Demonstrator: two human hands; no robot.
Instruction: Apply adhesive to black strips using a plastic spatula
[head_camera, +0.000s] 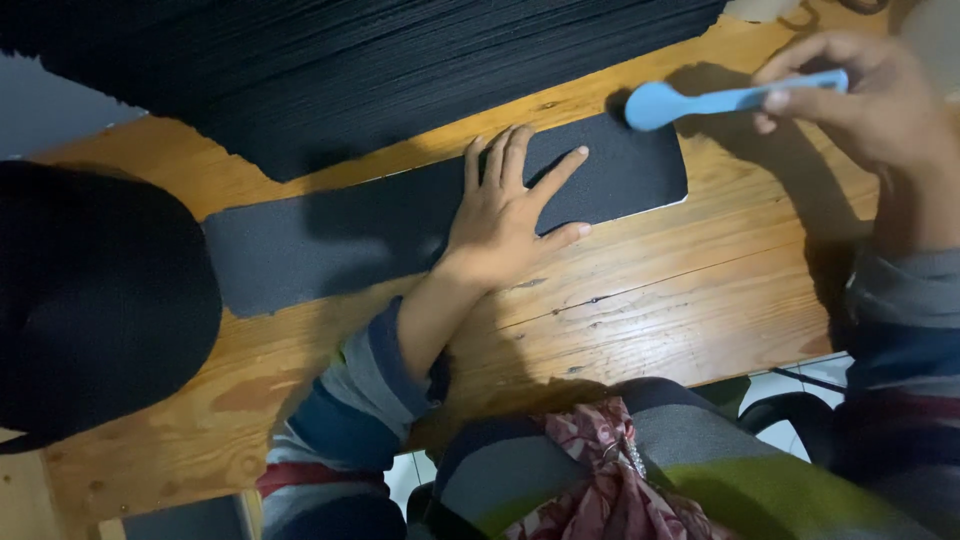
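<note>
The left hand (505, 215) lies flat with spread fingers on a long dark grey strip of rough sheet (400, 225) on the wooden worktop (690, 290). The right hand (870, 95) holds a light blue plastic spatula (720, 100) above the strip's right end. A stack of black sheets (400, 70) lies behind.

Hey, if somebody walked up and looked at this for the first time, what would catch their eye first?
Probably the bright blue plastic tool, held in the right hand at the upper right, above the end of a long dark strip. Next, the left hand pressed flat on that strip, which lies across the middle of the wooden table. A big stack of black sheets fills the top left.
</note>
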